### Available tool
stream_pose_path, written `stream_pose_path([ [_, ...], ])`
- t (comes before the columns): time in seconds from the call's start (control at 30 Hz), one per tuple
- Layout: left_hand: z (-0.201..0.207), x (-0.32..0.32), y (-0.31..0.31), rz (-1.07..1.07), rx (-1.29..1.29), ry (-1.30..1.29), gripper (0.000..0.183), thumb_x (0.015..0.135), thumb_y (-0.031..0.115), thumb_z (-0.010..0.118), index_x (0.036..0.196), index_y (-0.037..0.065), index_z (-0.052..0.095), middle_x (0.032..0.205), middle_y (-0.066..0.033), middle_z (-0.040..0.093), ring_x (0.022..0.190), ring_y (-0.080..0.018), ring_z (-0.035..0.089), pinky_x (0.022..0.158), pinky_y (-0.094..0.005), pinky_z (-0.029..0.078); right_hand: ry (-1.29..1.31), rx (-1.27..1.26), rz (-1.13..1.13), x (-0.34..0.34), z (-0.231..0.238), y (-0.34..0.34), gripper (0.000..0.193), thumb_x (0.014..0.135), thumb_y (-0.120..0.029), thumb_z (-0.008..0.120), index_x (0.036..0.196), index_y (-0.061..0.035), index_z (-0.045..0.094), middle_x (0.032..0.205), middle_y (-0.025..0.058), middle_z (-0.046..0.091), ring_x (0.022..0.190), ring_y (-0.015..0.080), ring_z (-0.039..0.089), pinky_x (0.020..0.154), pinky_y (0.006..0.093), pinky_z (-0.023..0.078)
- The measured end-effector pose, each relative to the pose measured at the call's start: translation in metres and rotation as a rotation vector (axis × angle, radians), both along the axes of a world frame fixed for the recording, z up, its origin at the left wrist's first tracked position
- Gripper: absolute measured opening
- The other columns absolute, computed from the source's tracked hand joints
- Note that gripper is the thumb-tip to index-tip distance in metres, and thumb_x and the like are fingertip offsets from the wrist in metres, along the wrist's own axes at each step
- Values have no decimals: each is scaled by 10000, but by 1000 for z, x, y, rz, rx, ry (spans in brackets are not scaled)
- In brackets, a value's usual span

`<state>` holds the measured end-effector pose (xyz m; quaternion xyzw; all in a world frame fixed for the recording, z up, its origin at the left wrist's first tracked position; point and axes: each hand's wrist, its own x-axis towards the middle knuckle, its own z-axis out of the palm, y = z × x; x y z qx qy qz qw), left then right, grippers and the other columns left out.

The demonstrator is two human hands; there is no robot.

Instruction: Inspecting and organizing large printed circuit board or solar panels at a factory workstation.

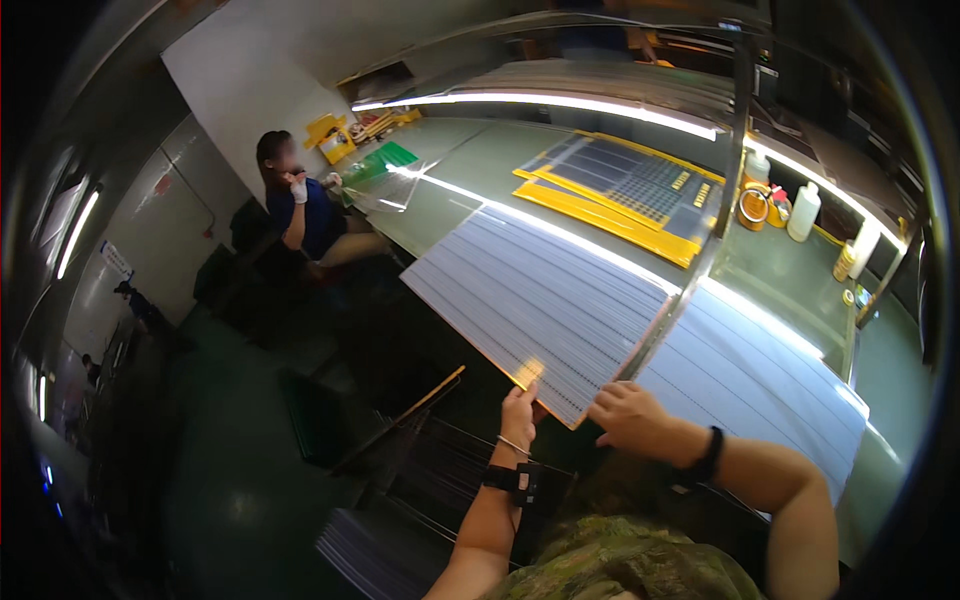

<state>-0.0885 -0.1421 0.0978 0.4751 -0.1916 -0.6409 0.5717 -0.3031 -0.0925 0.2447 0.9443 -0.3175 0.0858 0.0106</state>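
A large, thin, pale blue-grey sheet [540, 290] with rows of small dark marks and an orange edge lies tilted across the front of the table. My left hand [520, 412] is closed on its near edge, close to the front corner; a small yellow patch shows on the sheet just above the fingers. On the other side of that corner, my right hand [637, 420] has its fingers curled at the sheet's right edge, the thumb underneath. Another pale sheet [760, 370] lies to the right, beyond the right hand.
Yellow-framed dark mesh panels [620, 190] lie stacked at the back of the green table [465, 150]. A metal post [735, 130] rises between the sheets. White bottles [803, 212] and tape rolls [753, 205] stand at right. A co-worker [310, 215] sits at left.
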Motion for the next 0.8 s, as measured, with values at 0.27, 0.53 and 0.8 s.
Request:
stream_pose_path([
  [0.27,17,14,11,-112,70,45,248,923,218,467,1025,0,525,946,-107,606,831,-205,618,738,-351,524,-64,85,111,38,-71,-46,575,607,-408,723,1030,-52,565,1216,183,470,1110,382,445,918,390,410],
  [0.53,31,18,6,-177,138,147,379,948,349,378,1069,18,518,976,-117,604,841,-215,622,736,-362,530,-85,212,-27,36,-51,-64,160,728,-120,560,883,-84,577,983,115,587,889,285,573,713,378,494],
  [0.8,38,42,-57,67,-635,-1657,426,849,361,535,1151,63,508,1199,-159,486,1142,-332,430,942,-488,331,-530,-160,-387,9,83,-158,76,785,-115,564,733,-60,570,678,106,588,655,293,592,583,382,462],
])
